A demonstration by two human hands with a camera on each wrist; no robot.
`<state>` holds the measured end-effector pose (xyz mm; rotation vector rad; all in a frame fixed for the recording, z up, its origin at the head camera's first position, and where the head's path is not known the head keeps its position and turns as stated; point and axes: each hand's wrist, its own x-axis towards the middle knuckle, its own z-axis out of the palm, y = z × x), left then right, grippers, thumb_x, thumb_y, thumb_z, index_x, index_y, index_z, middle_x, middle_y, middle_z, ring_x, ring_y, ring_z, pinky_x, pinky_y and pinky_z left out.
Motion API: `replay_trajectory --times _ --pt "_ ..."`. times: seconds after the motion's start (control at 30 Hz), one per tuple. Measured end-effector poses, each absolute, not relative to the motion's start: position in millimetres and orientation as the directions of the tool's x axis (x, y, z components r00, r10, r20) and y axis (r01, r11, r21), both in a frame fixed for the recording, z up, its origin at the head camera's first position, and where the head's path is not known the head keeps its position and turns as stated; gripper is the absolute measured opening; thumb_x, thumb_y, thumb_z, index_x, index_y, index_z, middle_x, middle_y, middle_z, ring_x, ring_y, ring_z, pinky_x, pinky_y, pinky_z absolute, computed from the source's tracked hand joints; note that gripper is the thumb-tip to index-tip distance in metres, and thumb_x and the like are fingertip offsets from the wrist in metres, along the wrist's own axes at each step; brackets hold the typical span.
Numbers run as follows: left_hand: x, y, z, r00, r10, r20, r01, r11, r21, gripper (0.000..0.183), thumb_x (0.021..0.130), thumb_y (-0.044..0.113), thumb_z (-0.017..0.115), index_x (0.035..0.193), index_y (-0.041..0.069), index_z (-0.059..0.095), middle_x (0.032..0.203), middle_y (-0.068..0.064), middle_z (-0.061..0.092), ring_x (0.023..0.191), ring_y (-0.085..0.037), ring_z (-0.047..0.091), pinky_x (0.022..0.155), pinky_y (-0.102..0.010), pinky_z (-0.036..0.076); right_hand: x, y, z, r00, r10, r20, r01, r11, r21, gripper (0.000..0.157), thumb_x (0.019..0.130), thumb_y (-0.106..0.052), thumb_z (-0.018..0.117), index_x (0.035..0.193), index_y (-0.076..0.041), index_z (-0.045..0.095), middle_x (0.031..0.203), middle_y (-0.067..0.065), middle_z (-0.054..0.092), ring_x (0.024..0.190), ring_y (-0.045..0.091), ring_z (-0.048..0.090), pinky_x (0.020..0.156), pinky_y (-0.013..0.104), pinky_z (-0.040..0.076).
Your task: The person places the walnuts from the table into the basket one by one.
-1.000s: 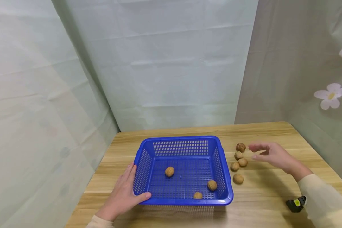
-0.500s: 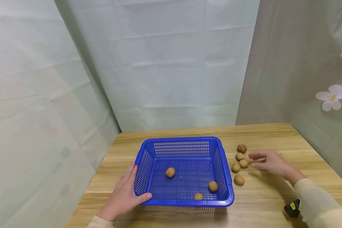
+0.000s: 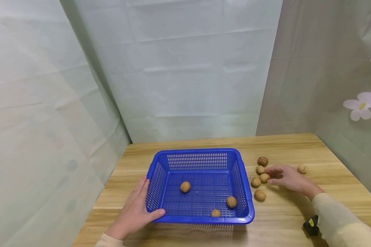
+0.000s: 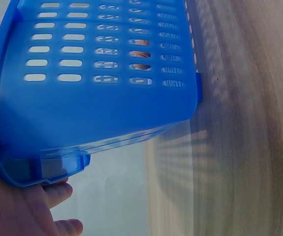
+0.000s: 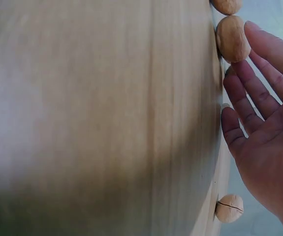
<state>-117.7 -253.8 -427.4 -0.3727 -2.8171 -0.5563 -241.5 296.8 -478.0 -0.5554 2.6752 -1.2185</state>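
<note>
My left hand holds the near left corner of a blue plastic basket, thumb over the front rim and fingers along the left side. Inside the basket lie three walnuts, one walnut left of the middle and two near the front right. My right hand reaches in from the right, low over the table, with fingers and thumb apart. Its thumb and fingertips are right at a walnut in the loose group beside the basket. Several walnuts make up that group, the darkest walnut at the back.
A lone walnut lies behind the right wrist. A small black object with a yellow mark sits beside the right sleeve. The wooden table is bounded by hanging cloth at the back and sides.
My right hand has moved left and slightly down to the walnut group, uncovering the lone walnut behind it. The left hand stays on the basket.
</note>
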Motion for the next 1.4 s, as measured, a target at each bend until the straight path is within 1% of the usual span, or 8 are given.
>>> replay_trajectory --times 0.1,0.17,0.27,0.5,0.73,0.93,1.17,1.4 --pt "-117 -253 -427 -0.935 0.203 0.292 0.298 0.894 0.335 0.114 0.068 0.058 0.078 0.146 -0.008 0.028 0.155 -0.023 0.022 0.141 -0.041 0.022 0.107 -0.062 0.025 -242 295 -480 -0.917 -0.398 0.023 -0.281 0.602 -0.748 0.047 0.084 -0.033 0.073 0.123 -0.008 0.063 0.119 0.008 0.065 0.112 0.029 0.058 0.089 0.031 0.048" --pt "-117 -253 -426 -0.932 0.206 0.298 0.303 0.893 0.332 0.113 0.068 0.058 0.078 0.146 -0.009 0.029 0.154 -0.024 0.023 0.14 -0.041 0.023 0.107 -0.062 0.025 -243 293 -481 -0.916 -0.4 0.027 -0.284 0.601 -0.747 0.047 0.084 -0.034 0.074 0.123 -0.009 0.063 0.119 0.007 0.065 0.112 0.026 0.058 0.09 0.027 0.046" --pt "-116 -252 -425 -0.933 0.207 0.295 0.304 0.892 0.334 0.113 0.069 0.059 0.077 0.146 -0.009 0.029 0.154 -0.024 0.023 0.14 -0.041 0.023 0.107 -0.062 0.025 -243 292 -482 -0.913 -0.407 0.036 -0.296 0.595 -0.747 0.048 0.083 -0.033 0.075 0.123 -0.008 0.064 0.119 0.007 0.066 0.111 0.026 0.058 0.09 0.024 0.046" --pt "-115 -252 -424 -0.935 0.207 0.289 0.3 0.894 0.332 0.112 0.07 0.059 0.076 0.146 -0.009 0.029 0.154 -0.024 0.023 0.14 -0.041 0.023 0.106 -0.062 0.027 -245 288 -482 -0.911 -0.412 0.029 -0.3 0.612 -0.731 0.048 0.082 -0.032 0.076 0.123 -0.011 0.065 0.121 0.007 0.064 0.115 0.028 0.054 0.094 0.033 0.044" --pt "-114 -251 -423 -0.933 0.21 0.292 0.305 0.892 0.334 0.112 0.071 0.06 0.075 0.145 -0.009 0.029 0.153 -0.025 0.023 0.139 -0.042 0.024 0.106 -0.063 0.027 -248 287 -486 -0.906 -0.422 0.021 -0.299 0.606 -0.737 0.048 0.08 -0.028 0.078 0.122 -0.008 0.064 0.119 0.007 0.065 0.111 0.025 0.054 0.093 0.031 0.045" --pt "-114 -252 -423 -0.927 0.217 0.307 0.318 0.888 0.333 0.111 0.071 0.059 0.076 0.145 -0.01 0.03 0.153 -0.026 0.024 0.139 -0.042 0.024 0.105 -0.063 0.027 -249 286 -487 -0.906 -0.423 -0.013 -0.274 0.609 -0.745 0.045 0.08 -0.028 0.078 0.118 -0.008 0.065 0.114 0.005 0.065 0.106 0.022 0.055 0.09 0.033 0.046" --pt "-115 -252 -424 -0.924 0.217 0.315 0.321 0.888 0.33 0.11 0.07 0.058 0.076 0.144 -0.01 0.03 0.153 -0.026 0.025 0.139 -0.041 0.024 0.105 -0.063 0.027 -248 287 -486 -0.913 -0.406 -0.031 -0.247 0.614 -0.75 0.042 0.079 -0.029 0.079 0.114 -0.008 0.066 0.105 0.001 0.065 0.095 0.018 0.055 0.08 0.026 0.047" --pt "-115 -252 -425 -0.923 0.215 0.318 0.32 0.889 0.327 0.111 0.07 0.059 0.076 0.144 -0.01 0.031 0.153 -0.025 0.025 0.138 -0.042 0.025 0.105 -0.063 0.028 -246 290 -487 -0.92 -0.392 0.0 -0.263 0.618 -0.74 0.041 0.081 -0.035 0.076 0.114 -0.011 0.067 0.106 -0.001 0.067 0.098 0.016 0.058 0.084 0.029 0.048"
